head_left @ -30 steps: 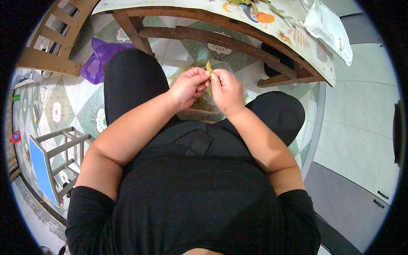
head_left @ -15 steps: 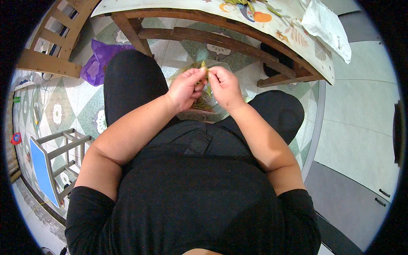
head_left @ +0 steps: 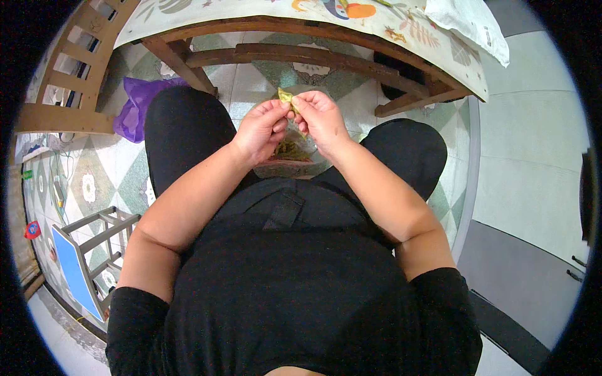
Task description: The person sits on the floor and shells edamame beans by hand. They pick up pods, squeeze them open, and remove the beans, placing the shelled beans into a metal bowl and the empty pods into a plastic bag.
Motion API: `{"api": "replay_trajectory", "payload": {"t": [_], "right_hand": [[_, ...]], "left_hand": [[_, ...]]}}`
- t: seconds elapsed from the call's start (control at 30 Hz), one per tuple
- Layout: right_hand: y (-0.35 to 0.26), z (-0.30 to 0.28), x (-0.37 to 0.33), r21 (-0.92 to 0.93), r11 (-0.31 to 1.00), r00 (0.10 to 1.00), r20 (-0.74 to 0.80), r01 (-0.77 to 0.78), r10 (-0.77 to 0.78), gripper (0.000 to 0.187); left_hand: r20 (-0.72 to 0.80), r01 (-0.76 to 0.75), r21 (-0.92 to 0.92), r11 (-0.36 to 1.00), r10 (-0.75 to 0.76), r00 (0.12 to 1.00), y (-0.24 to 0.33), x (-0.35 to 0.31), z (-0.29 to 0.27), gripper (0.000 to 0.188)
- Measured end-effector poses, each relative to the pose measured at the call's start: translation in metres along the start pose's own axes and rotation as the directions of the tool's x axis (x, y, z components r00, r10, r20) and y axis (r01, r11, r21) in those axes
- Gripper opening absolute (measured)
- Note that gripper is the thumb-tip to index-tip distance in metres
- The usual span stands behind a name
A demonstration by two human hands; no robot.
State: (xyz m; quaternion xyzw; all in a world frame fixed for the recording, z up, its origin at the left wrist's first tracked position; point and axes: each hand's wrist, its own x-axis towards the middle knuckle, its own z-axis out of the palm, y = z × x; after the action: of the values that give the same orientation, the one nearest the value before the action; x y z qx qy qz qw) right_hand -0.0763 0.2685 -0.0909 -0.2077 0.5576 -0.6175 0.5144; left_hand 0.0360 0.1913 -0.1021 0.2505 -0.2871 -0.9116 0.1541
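Between my two hands is a yellow-green bean pod (head_left: 285,96), its pale inner side partly showing. My left hand (head_left: 260,130) pinches one side of it with thumb and fingers. The fingertips of my right hand (head_left: 323,120) close on the other side, so that both hands almost touch. Below them, between my knees, sits a clear plastic bag (head_left: 307,145) with greenish-brown pods or husks (head_left: 290,150) inside; my hands partly hide it. Whether beans lie in the held pod is too small to tell.
Ahead stands a wooden table (head_left: 276,27) with a patterned cloth, carrying a white plastic bag (head_left: 473,28) at its right. A purple bag (head_left: 135,113) lies by my left knee, near a slatted wooden chair (head_left: 59,119). A blue-topped stool (head_left: 75,269) lies tipped at left.
The pod has gone from pointing upright and closed-looking to spread wider, with its pale inside showing. Both hands are still pinching it. The view has shifted slightly.
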Motion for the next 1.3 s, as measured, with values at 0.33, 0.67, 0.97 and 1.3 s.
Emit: {"api": "replay_trajectory", "payload": {"t": [0.33,0.67,0.97,1.3], "right_hand": [[-0.017,-0.012,-0.003,-0.041,0.99,0.985,0.106,-0.136,0.14,0.013],[-0.013,-0.006,-0.005,-0.051,0.994,0.992,0.084,-0.093,0.097,0.017],[-0.012,-0.012,-0.003,0.095,0.966,0.946,0.245,-0.241,0.212,0.021],[-0.012,-0.012,-0.004,0.118,0.954,0.921,0.316,-0.276,0.228,0.02]], "left_hand": [[-0.037,-0.049,0.031,0.998,0.051,0.998,0.014,-0.003,0.005,0.007],[-0.006,-0.076,0.033,0.997,0.076,0.997,0.011,-0.004,0.002,0.01],[0.095,0.052,-0.006,0.999,-0.051,0.994,0.011,-0.003,-0.005,0.011],[0.024,0.015,0.053,0.998,-0.016,1.0,0.014,-0.007,-0.003,0.007]]}}
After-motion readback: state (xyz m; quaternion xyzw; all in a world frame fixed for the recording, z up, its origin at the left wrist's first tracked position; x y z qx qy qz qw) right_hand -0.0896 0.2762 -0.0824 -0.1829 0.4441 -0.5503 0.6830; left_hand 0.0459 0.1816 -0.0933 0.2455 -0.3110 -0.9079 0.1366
